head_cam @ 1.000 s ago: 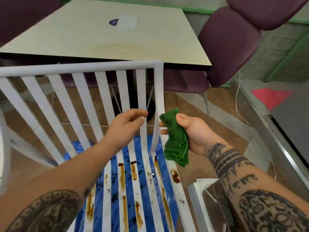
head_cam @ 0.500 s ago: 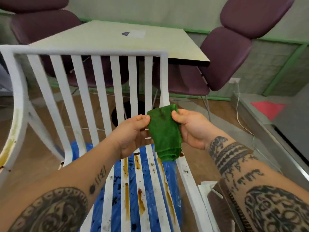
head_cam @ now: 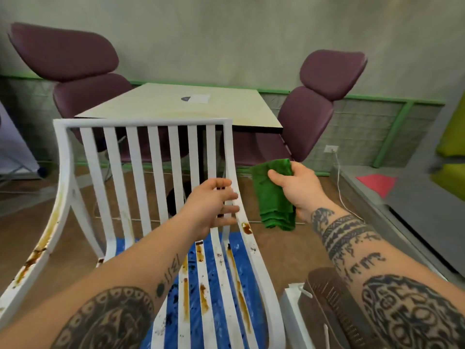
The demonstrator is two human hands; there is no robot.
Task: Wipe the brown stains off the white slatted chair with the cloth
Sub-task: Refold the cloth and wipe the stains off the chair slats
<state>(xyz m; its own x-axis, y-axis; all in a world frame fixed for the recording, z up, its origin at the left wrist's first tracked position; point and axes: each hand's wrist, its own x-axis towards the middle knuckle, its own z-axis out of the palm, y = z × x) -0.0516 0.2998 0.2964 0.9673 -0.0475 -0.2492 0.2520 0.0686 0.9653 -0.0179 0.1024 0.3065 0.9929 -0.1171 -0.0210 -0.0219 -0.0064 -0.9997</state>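
Note:
The white slatted chair [head_cam: 141,122] stands in front of me, its back upright and its seat running toward me. Brown stains [head_cam: 186,295] streak the seat slats, the right side rail and the left arm. My left hand [head_cam: 214,202] reaches over the back's right slats, fingers spread and resting against the right rail. My right hand [head_cam: 297,187] is to the right of the chair, shut on a folded green cloth [head_cam: 274,197] that hangs down clear of the rail.
A blue sheet [head_cam: 125,245] lies under the chair. Behind it are a pale square table [head_cam: 226,109] and two purple padded chairs [head_cam: 314,109]. A white and brown object [head_cam: 324,306] sits at my lower right. A grey ledge [head_cam: 402,202] runs along the right.
My left hand let go of the cloth and moved onto the chair's right rail. My right hand carried the cloth off to the right. The view tilted up.

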